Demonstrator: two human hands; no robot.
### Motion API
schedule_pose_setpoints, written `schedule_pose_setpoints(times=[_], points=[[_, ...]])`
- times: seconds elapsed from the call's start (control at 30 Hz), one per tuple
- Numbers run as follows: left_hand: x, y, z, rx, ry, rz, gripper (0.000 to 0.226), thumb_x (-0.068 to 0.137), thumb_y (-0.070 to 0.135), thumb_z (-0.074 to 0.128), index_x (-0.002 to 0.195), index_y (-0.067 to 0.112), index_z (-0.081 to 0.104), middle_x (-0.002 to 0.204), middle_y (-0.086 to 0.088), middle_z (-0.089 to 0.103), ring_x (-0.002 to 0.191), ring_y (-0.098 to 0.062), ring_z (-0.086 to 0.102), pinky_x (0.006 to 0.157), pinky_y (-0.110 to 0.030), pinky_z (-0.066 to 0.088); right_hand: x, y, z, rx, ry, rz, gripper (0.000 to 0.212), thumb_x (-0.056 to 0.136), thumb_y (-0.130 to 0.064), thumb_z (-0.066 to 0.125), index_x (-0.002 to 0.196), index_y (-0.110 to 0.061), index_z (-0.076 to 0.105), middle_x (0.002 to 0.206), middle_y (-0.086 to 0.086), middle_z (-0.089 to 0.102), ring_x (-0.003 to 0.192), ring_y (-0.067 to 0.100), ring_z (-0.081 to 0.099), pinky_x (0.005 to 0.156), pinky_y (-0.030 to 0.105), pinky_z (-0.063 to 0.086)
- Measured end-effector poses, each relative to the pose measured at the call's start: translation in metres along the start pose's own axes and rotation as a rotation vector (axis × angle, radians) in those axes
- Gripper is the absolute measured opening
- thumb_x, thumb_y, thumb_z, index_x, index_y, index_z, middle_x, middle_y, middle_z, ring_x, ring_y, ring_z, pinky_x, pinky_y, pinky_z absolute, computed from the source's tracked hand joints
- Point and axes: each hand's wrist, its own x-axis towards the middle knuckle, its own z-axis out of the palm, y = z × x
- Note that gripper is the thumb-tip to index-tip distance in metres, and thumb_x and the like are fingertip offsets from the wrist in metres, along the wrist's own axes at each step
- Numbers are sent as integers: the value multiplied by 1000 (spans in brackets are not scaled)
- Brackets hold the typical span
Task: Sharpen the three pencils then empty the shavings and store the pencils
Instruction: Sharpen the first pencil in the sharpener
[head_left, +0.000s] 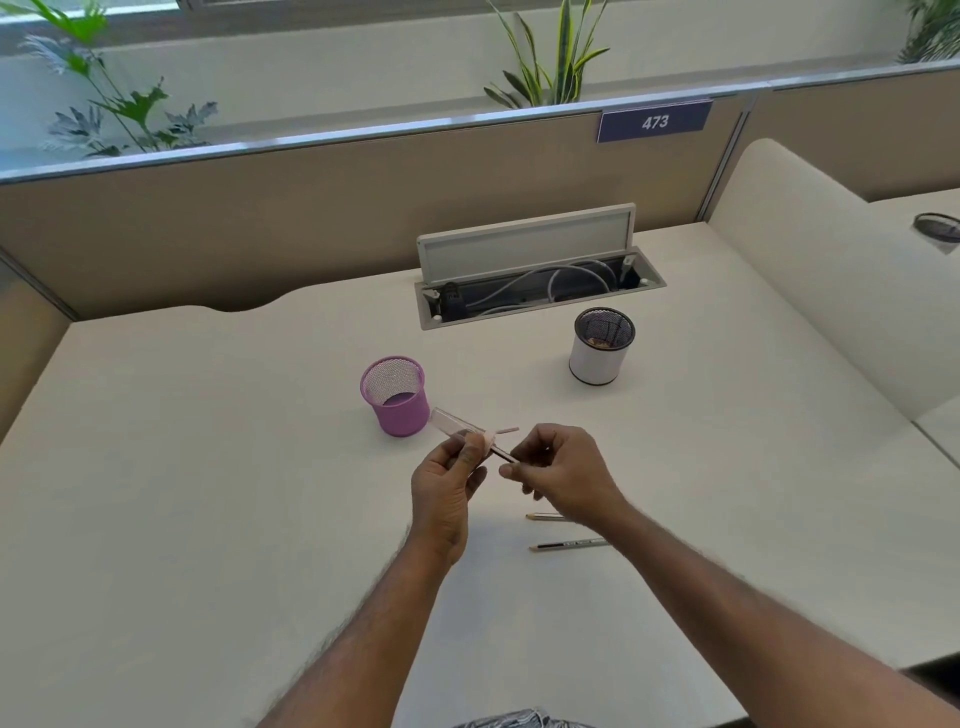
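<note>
at the bottom of the frame two bare forearms reach up toward the middle of the white desk (208, 467). the left hand (447, 488), just left of centre, is closed around a clear sharpener (460, 423) whose transparent case juts up and left toward the pink mesh cup (397, 397). the right hand (566, 475), just beside it, pinches the dark pencil (505, 455) whose tip sits in the sharpener's mouth. below the right hand, two more pencils (566, 544) lie flat on the desk, points to the left, partly hidden by the wrist. in the upper right of centre stands a white cup with a black mesh liner (597, 358), something brownish in its bottom, maybe shavings.

the risks, as i judge them: too much twist or sideways push from the right hand could snap the lead inside the blade. the clear case, held only by fingertips, could slip or pop open and scatter shavings over the desk. the right wrist hangs close above the loose pencils, so a dropped forearm could roll them toward the near edge.
</note>
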Motion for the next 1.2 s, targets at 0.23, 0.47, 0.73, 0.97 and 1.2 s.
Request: schedule_pose_setpoints(times=[0.23,0.47,0.73,0.97,1.2], points=[[0,-3,6,-59,50,-2,29,69,35,74,91,16,73,93,3,75,91,-6,70,82,-26,48,-2,12,4,-425,203,-451,12,75,-13,80,74,-9,69,65,2,59,56,15,52,52,31,43],[-2,-6,3,-61,41,-14,24,76,34,70,91,15,74,90,5,75,91,-6,68,82,-25,46,2,7,1,-351,91,-324,11,75,-11,80,71,-10,70,58,-8,59,53,5,49,54,19,37],[0,-8,2,-15,27,-6,33,72,39,72,93,14,74,91,5,75,91,-6,70,79,-23,48,4,-1,-6,-184,-40,-137,13,79,-9,78,68,-8,70,48,-8,50,45,7,38,48,21,34],[-1,-2,0,-2,-72,-12,15,77,31,72,88,24,80,96,1,75,94,-9,67,83,-24,49,5,-3,-10,-24,-126,-20,14,81,-5,74,69,-2,69,58,9,62,43,16,42,44,25,36],[0,7,-2,-20,-189,-50,26,76,32,74,100,22,76,121,-13,70,104,-14,64,88,-27,48,7,-4,-17,299,-275,251,16,85,-4,70,69,-5,65,64,15,65,37,13,40,38,17,27]])
